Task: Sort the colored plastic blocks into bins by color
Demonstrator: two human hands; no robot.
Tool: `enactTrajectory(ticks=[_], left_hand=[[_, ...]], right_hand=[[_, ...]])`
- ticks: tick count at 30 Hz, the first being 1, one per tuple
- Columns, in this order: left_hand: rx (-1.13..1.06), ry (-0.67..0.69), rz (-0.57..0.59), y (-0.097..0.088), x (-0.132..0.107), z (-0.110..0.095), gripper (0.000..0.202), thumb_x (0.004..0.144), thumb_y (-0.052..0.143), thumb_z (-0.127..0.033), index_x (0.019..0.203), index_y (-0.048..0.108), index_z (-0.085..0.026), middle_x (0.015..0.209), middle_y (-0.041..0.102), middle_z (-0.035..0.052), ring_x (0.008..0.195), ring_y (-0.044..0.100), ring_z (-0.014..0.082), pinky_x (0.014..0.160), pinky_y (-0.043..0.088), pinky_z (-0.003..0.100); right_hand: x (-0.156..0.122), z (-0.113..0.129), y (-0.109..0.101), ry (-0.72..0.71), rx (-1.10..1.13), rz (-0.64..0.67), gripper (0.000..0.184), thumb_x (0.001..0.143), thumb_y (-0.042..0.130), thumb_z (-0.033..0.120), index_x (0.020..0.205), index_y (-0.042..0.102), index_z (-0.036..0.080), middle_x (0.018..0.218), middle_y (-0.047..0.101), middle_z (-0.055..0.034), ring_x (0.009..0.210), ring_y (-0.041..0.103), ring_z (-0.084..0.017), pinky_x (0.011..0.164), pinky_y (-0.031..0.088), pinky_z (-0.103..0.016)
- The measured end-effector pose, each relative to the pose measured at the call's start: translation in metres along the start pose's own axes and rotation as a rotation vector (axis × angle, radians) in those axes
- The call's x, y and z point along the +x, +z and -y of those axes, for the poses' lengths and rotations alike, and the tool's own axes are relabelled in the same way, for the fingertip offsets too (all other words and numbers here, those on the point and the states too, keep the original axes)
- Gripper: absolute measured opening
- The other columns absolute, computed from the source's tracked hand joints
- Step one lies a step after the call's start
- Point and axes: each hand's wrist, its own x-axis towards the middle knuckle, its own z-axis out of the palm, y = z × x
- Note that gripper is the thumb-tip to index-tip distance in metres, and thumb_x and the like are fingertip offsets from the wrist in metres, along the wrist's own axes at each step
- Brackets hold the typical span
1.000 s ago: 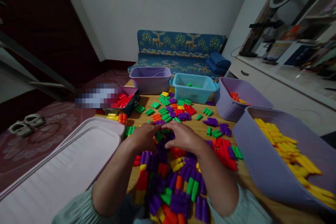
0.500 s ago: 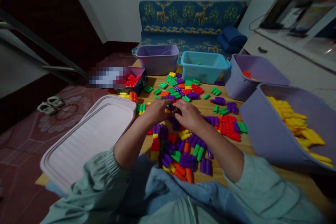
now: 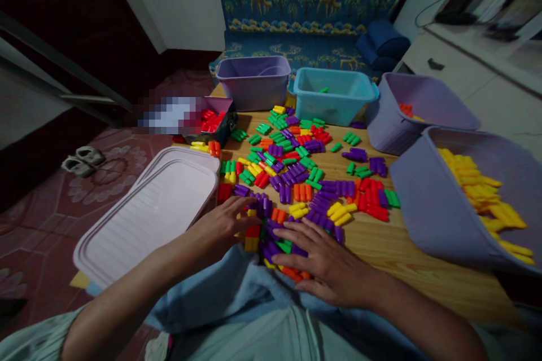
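Observation:
Several small plastic blocks [image 3: 296, 175] in purple, green, red, orange and yellow lie scattered over a low wooden table [image 3: 393, 254]. My left hand [image 3: 220, 225] lies flat at the near edge of the pile, fingers stretched out toward purple and red blocks. My right hand [image 3: 326, 259] rests palm down with fingers spread over purple, green and orange blocks at the table's front edge. Neither hand holds a block.
A pink lid [image 3: 148, 214] lies at the left. A tilted purple bin with yellow blocks [image 3: 427, 208] stands at the right, another purple bin [image 3: 393, 124] behind it. A teal bin [image 3: 334, 96], a purple bin [image 3: 254, 84] and a box of red blocks [image 3: 214, 121] stand at the back. Sofa beyond.
Both hands have drawn back from the middle of the pile to the table's near edge and flattened out. The view has tilted down and the blocks in the middle now lie uncovered.

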Motion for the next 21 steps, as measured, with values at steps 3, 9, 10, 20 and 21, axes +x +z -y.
enactTrajectory(ticks=[3, 9, 10, 20, 21], left_hand=[[0.02, 0.014, -0.009, 0.01, -0.003, 0.01, 0.055, 0.077, 0.061, -0.006, 0.126, 0.058, -0.031, 0.145, 0.041, 0.0096, 0.128, 0.043, 0.028, 0.104, 0.042, 0.047], [-0.045, -0.041, -0.107, 0.011, -0.001, 0.009, 0.036, 0.083, 0.056, -0.012, 0.115, 0.064, -0.026, 0.132, 0.052, 0.0098, 0.116, 0.053, 0.0236, 0.096, 0.048, 0.039], [-0.065, -0.055, -0.126, 0.009, -0.003, 0.007, 0.03, 0.084, 0.056, -0.013, 0.109, 0.066, -0.025, 0.125, 0.056, 0.0094, 0.11, 0.056, 0.0218, 0.093, 0.05, 0.036], [-0.157, -0.038, 0.048, 0.022, -0.032, -0.01, 0.026, 0.083, 0.056, -0.014, 0.102, 0.07, -0.026, 0.102, 0.067, 0.006, 0.093, 0.062, 0.018, 0.082, 0.052, 0.029], [-0.17, -0.044, 0.043, 0.024, -0.033, -0.01, 0.028, 0.083, 0.056, -0.013, 0.104, 0.069, -0.026, 0.103, 0.067, 0.0058, 0.094, 0.062, 0.018, 0.083, 0.052, 0.029]], right_hand=[[0.006, -0.017, -0.002, 0.026, -0.055, -0.046, 0.046, 0.086, 0.06, 0.034, 0.131, 0.052, 0.033, 0.153, 0.032, -0.0052, 0.143, 0.023, -0.025, 0.113, 0.024, -0.053], [0.023, -0.047, -0.02, 0.241, -0.237, -0.324, 0.034, 0.087, 0.057, 0.022, 0.12, 0.06, 0.018, 0.144, 0.043, -0.0174, 0.137, 0.034, -0.029, 0.109, 0.032, -0.054], [0.024, -0.044, -0.021, 0.209, -0.223, -0.327, 0.034, 0.087, 0.057, 0.023, 0.12, 0.06, 0.019, 0.143, 0.044, -0.0164, 0.136, 0.035, -0.028, 0.109, 0.032, -0.053], [0.03, -0.036, -0.004, -0.108, -0.13, -0.028, 0.02, 0.087, 0.058, 0.03, 0.105, 0.066, 0.028, 0.151, 0.037, -0.0022, 0.142, 0.023, -0.025, 0.115, 0.021, -0.054], [0.031, -0.044, -0.008, -0.061, -0.151, -0.071, 0.017, 0.087, 0.058, 0.027, 0.101, 0.067, 0.027, 0.151, 0.036, -0.0029, 0.142, 0.023, -0.026, 0.114, 0.02, -0.056]])
